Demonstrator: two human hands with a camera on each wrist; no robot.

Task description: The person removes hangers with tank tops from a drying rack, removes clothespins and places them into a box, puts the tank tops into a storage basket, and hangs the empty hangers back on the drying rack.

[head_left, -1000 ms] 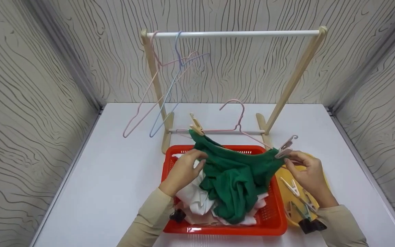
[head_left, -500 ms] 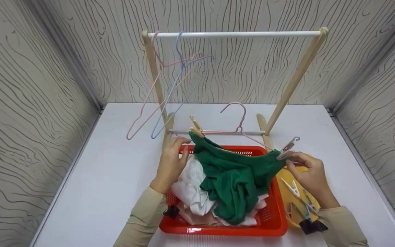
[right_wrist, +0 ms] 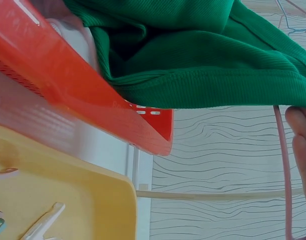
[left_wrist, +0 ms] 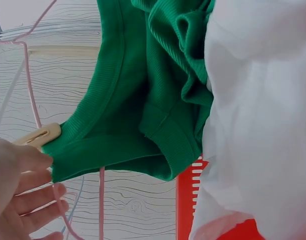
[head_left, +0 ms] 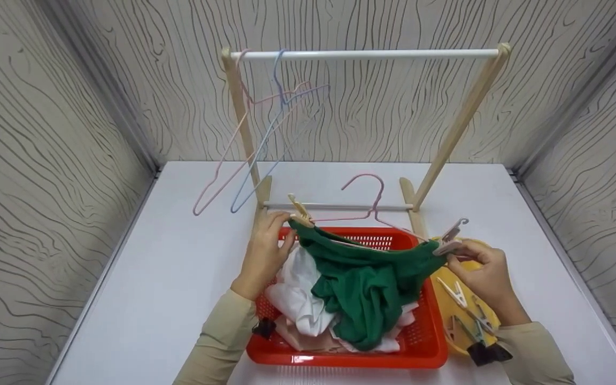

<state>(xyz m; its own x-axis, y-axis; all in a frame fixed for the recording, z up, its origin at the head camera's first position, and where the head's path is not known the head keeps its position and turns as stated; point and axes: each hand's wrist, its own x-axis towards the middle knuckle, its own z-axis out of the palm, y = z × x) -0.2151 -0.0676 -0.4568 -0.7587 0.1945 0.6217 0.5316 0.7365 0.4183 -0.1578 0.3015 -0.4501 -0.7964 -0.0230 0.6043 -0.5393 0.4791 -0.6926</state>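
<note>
A green ribbed top [head_left: 372, 272] hangs from a pink hanger [head_left: 377, 199], with its lower part bunched over white cloth in a red basket [head_left: 348, 359]. A yellow clothespin [head_left: 301, 212] clips its left shoulder to the hanger, and a pale pink clothespin [head_left: 449, 240] clips the right one. My left hand [head_left: 266, 251] pinches the left corner of the top beside the yellow clothespin. At the right corner, just under the pink clothespin, my right hand [head_left: 484, 272] pinches the top. Part of the hanger shows below the fabric in both wrist views.
Behind stands a wooden rack with a white rail [head_left: 364, 54]. A pink hanger [head_left: 217, 174] and a blue hanger [head_left: 259, 155] hang at its left end. A yellow tray [right_wrist: 110, 200] with several clothespins lies right of the basket.
My left hand has moved left and up from the front of the top to its left corner. The hanger with the top's shoulders has sunk lower. My right hand has stayed nearly still.
</note>
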